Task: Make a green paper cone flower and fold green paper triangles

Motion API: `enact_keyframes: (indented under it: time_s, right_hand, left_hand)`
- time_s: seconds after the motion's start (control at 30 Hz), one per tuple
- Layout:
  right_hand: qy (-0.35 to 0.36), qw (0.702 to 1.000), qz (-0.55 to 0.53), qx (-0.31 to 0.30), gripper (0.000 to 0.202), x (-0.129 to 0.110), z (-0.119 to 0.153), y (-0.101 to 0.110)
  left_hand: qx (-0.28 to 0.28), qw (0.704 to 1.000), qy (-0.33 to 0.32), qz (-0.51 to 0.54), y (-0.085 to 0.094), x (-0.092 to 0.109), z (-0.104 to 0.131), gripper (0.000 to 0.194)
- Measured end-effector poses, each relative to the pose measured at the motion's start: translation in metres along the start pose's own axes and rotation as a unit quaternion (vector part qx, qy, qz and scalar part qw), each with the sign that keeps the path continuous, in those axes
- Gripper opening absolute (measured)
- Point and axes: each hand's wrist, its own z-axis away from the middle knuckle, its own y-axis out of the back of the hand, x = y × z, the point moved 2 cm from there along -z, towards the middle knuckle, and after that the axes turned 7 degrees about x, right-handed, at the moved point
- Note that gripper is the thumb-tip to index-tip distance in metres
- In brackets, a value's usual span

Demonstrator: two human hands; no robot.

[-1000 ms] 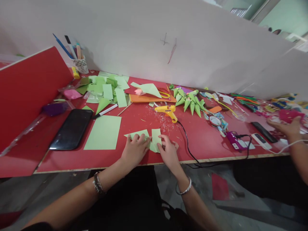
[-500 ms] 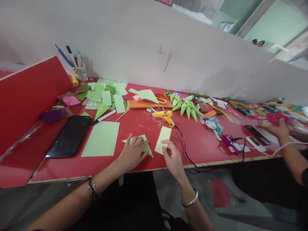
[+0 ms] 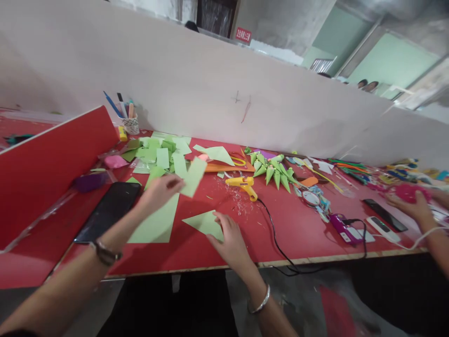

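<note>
My left hand (image 3: 162, 191) is raised over the table at the left of centre, its fingers closed on one edge of a pale green paper strip (image 3: 195, 178). The strip hangs tilted off the table. Below it, a pale green paper triangle (image 3: 200, 223) lies on the red table. The thumb and index finger of my right hand (image 3: 229, 236) are apart and touch the triangle's right part, covering some of it. A larger pale green sheet (image 3: 154, 227) lies partly under my left forearm.
A yellow glue gun (image 3: 242, 183) with a black cord stands behind my right hand. Green paper pieces (image 3: 152, 153), a phone (image 3: 108, 211) and a pen cup (image 3: 129, 124) are at the left. Green paper cones (image 3: 271, 168) lie further back. Another person's hand (image 3: 414, 206) is at the far right.
My left hand has left the triangle and moved up and left with the paper strip, which lay by my right hand. My right hand has moved left onto the triangle. The view has shifted.
</note>
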Motion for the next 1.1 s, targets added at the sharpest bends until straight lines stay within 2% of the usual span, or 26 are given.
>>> enact_keyframes:
  time_s: [0.1, 0.17, 0.23, 0.3, 0.37, 0.43, 0.53, 0.6, 0.63, 0.77, 0.83, 0.97, 1.1]
  right_hand:
    - [0.000, 0.997, 0.073, -0.012, 0.059, -0.001, 0.006, -0.008]
    - [-0.007, 0.994, 0.107, -0.011, 0.059, -0.002, 0.008, -0.012]
    - [-0.013, 0.992, 0.123, -0.009, 0.057, -0.001, 0.009, -0.013]
    - [-0.010, 0.992, 0.126, -0.009, 0.054, 0.002, 0.007, -0.014]
    - [-0.004, 0.991, 0.134, -0.008, 0.049, 0.006, 0.003, -0.013]
    - [0.005, 0.988, 0.153, -0.010, 0.044, 0.011, -0.004, -0.013]
    - [0.021, 0.982, 0.185, -0.013, 0.036, 0.013, -0.018, -0.012]
    - [0.027, 0.977, 0.212, -0.009, 0.034, 0.010, -0.028, -0.012]
    - [0.029, 0.973, 0.227, -0.006, 0.034, 0.008, -0.032, -0.011]
    - [0.056, 0.967, 0.249, 0.000, 0.033, -0.003, -0.043, -0.012]
    - [0.073, 0.970, 0.234, -0.012, 0.034, -0.007, -0.043, -0.014]
    - [0.059, 0.969, 0.235, -0.047, 0.035, -0.004, -0.037, -0.017]
    - [-0.003, 0.961, 0.273, -0.034, 0.033, 0.000, -0.034, -0.012]
  left_hand:
    - [0.053, 0.995, 0.035, -0.075, 0.026, -0.036, -0.049, 0.031]
    - [0.056, 0.990, 0.052, -0.117, 0.031, -0.056, -0.070, 0.034]
    - [0.044, 0.986, 0.052, -0.152, 0.027, -0.070, -0.079, 0.045]
    - [0.030, 0.982, 0.038, -0.185, 0.020, -0.077, -0.074, 0.056]
    - [-0.002, 0.979, 0.006, -0.205, 0.012, -0.078, -0.060, 0.056]
    - [-0.058, 0.975, -0.031, -0.211, 0.008, -0.074, -0.038, 0.052]
    - [-0.130, 0.966, -0.067, -0.212, 0.007, -0.063, 0.002, 0.067]
    - [-0.186, 0.950, -0.103, -0.231, 0.007, -0.054, 0.031, 0.071]
    - [-0.195, 0.944, -0.113, -0.242, 0.006, -0.050, 0.045, 0.073]
    - [-0.151, 0.942, -0.114, -0.277, -0.002, -0.043, 0.095, 0.065]
    - [-0.153, 0.943, -0.116, -0.273, -0.007, -0.042, 0.114, 0.071]
    - [-0.162, 0.939, -0.161, -0.258, -0.010, -0.037, 0.140, 0.085]
    - [-0.161, 0.936, -0.205, -0.236, -0.004, -0.032, 0.155, 0.073]
